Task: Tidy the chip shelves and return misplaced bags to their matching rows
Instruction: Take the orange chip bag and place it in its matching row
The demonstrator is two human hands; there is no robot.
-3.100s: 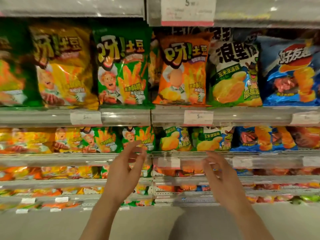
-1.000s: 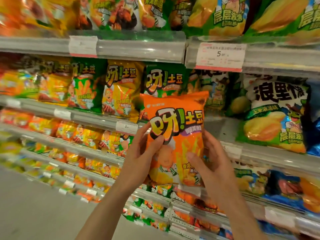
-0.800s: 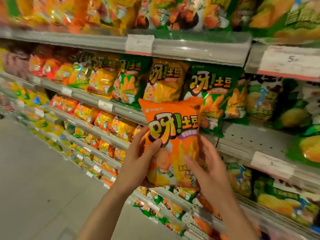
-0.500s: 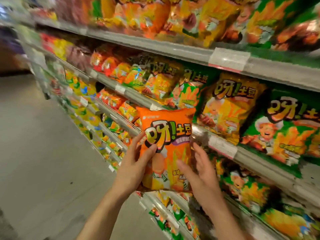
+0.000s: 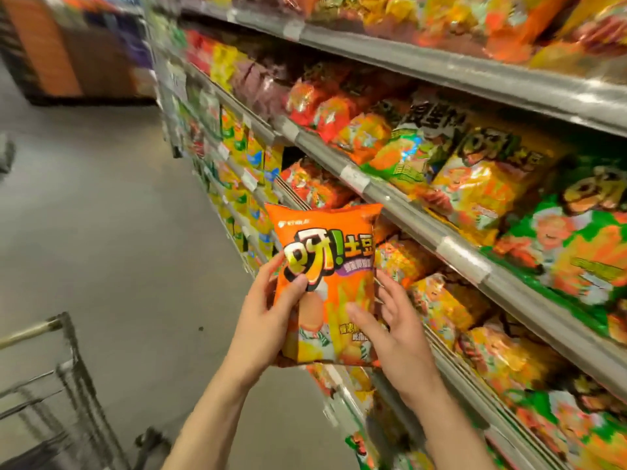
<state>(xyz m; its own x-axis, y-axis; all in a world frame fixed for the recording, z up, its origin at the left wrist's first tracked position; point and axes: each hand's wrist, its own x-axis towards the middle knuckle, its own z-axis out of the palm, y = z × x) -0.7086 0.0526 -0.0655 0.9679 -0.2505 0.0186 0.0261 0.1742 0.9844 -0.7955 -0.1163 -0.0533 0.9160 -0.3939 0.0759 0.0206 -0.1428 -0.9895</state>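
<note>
An orange chip bag (image 5: 334, 245) stands upright in front of me, held by both hands. My left hand (image 5: 268, 320) grips its left edge, thumb across the printed front. My right hand (image 5: 393, 327) holds the lower right side, thumb on the front and fingers behind. The bag hangs in the aisle just left of the chip shelves (image 5: 424, 225), apart from them. On those shelves stand rows of yellow bags (image 5: 488, 188), green bags (image 5: 576, 245) and red-orange bags (image 5: 322, 106), blurred by motion.
A metal shopping cart (image 5: 64, 378) stands at the lower left on the grey floor (image 5: 112, 232). The shelf rows run away to the upper left, with a dark orange display (image 5: 68, 45) at the aisle's far end. Price tags (image 5: 463, 259) line the shelf rails.
Both hands have taken the orange bag off the shelf and hold it. My view has swung left down the aisle; the cart has come into sight and the bag has moved clear of the shelves.
</note>
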